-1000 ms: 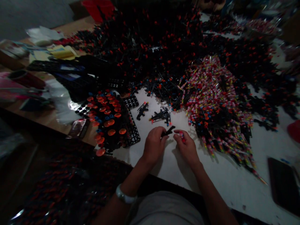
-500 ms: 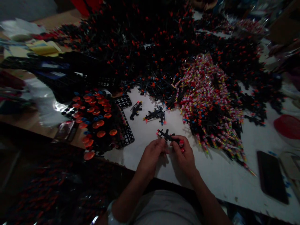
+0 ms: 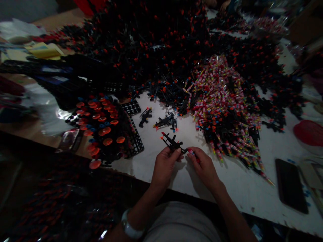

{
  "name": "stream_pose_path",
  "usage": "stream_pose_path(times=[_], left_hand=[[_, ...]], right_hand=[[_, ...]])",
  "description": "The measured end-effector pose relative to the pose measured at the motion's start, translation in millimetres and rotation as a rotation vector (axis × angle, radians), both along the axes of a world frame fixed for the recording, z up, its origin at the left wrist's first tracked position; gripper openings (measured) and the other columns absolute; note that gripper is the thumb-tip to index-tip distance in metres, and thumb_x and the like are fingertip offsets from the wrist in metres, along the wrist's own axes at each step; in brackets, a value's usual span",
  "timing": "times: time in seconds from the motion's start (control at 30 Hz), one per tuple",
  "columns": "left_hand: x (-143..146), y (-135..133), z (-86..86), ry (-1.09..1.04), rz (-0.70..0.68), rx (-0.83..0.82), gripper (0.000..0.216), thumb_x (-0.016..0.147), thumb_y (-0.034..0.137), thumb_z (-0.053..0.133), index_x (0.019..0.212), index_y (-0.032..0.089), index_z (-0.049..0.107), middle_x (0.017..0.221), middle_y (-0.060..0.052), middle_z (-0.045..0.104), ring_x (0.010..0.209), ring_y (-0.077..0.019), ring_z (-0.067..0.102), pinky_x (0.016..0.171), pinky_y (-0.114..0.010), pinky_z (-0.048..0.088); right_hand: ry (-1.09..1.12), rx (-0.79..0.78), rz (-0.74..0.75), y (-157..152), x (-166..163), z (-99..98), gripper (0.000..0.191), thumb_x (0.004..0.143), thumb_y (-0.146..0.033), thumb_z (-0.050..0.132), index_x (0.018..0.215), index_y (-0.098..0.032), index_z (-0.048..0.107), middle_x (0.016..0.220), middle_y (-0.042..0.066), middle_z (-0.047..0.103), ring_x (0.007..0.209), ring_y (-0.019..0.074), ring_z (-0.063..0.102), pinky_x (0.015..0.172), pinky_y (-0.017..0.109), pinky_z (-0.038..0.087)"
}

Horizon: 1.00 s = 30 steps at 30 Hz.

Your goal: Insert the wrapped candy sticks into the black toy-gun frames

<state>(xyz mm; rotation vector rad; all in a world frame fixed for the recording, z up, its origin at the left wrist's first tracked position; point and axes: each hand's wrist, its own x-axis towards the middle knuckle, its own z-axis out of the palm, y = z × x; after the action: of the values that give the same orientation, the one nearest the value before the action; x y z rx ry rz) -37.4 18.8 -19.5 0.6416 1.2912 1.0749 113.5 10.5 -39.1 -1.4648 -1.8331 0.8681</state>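
My left hand [image 3: 163,166] is closed on a small black toy gun [image 3: 173,142], thumb on top, its red-tipped end pointing up and left. Pinched in my right hand [image 3: 205,165] is a small red-and-white wrapped tube [image 3: 191,152], close by the gun's rear end; whether the two are joined I cannot tell. Beyond my hands lie a single black toy gun [image 3: 145,117] and a small cluster of toy guns [image 3: 167,121] on the white tabletop [image 3: 151,148]. To the right is a heap of colourful wrapped tubes [image 3: 218,84].
A large pile of black toy guns [image 3: 161,43] with orange bits fills the back. Left stands a black plastic crate [image 3: 137,143] beside orange suction-cup-like discs [image 3: 107,142]. A dark phone [image 3: 291,186] and a red mesh object [image 3: 308,132] lie right.
My left hand has shifted up and now grips the toy gun's body, which has moved slightly left. My right hand has drawn back to the gun's rear, pinching the wrapped tube.
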Motion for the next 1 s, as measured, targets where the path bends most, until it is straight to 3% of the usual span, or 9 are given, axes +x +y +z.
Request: stream_pose_path(times=[0.33, 0.6, 0.8, 1.0], left_hand=[[-2, 3, 1.1, 0.005, -0.039, 0.005, 0.023, 0.075, 0.034, 0.066, 0.083, 0.013, 0.062, 0.064, 0.000, 0.065, 0.058, -0.0091, 0.056, 0.060, -0.021, 0.043], [3, -1, -4.8, 0.000, 0.009, 0.002, 0.023, 0.074, 0.035, 0.066, 0.080, 0.013, 0.061, 0.058, 0.001, 0.063, 0.055, -0.0100, 0.055, 0.057, -0.022, 0.043], [8, -3, -4.7, -0.062, 0.038, -0.006, 0.026, 0.071, 0.037, 0.069, 0.079, 0.014, 0.063, 0.059, 0.000, 0.064, 0.053, -0.0092, 0.054, 0.055, -0.022, 0.041], [9, -7, 2.2, -0.031, 0.007, 0.050, 0.021, 0.073, 0.033, 0.068, 0.082, 0.014, 0.063, 0.060, 0.001, 0.064, 0.054, -0.0087, 0.054, 0.056, -0.021, 0.040]], right_hand=[[0.043, -0.060, 0.007, 3, 3, -0.6, 0.025, 0.094, -0.035, 0.043, 0.109, -0.021, 0.058, 0.101, 0.005, 0.066, 0.095, 0.0162, 0.061, 0.082, 0.026, 0.047], [0.012, -0.043, 0.058, 1, 3, -2.7, 0.025, 0.093, -0.033, 0.043, 0.109, -0.020, 0.058, 0.104, 0.007, 0.067, 0.096, 0.0178, 0.062, 0.084, 0.029, 0.047], [-0.096, -0.075, -0.018, -1, -4, 0.1, 0.025, 0.093, -0.036, 0.041, 0.102, -0.020, 0.057, 0.088, 0.005, 0.067, 0.078, 0.0167, 0.062, 0.068, 0.027, 0.047], [-0.207, -0.073, -0.021, -2, -5, 9.5, 0.025, 0.092, -0.039, 0.041, 0.089, -0.020, 0.056, 0.066, 0.000, 0.061, 0.054, 0.0130, 0.054, 0.053, 0.023, 0.038]])
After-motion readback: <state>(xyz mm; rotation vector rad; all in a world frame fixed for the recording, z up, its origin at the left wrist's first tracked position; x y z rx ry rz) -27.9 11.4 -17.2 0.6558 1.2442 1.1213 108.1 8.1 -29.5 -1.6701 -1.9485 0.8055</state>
